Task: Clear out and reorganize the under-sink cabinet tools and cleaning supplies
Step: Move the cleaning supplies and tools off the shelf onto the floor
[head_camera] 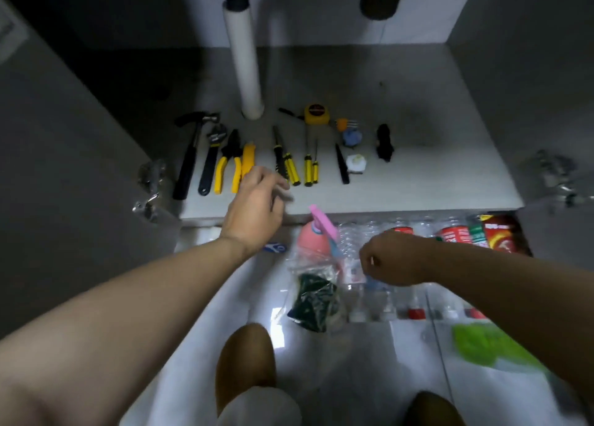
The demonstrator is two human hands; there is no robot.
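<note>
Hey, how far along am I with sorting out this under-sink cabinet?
Roughly halfway, it seems. Done: the hammer, pliers and screwdrivers lie in a row on the cabinet floor. In hand: nothing clearly; your left hand hovers over the row. Left: the pink spray bottle and red cans on the floor outside.

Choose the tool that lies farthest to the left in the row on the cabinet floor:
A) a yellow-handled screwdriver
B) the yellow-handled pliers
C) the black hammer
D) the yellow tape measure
C: the black hammer lies at the left end of the row, with the wrench and the pliers to its right.
</note>
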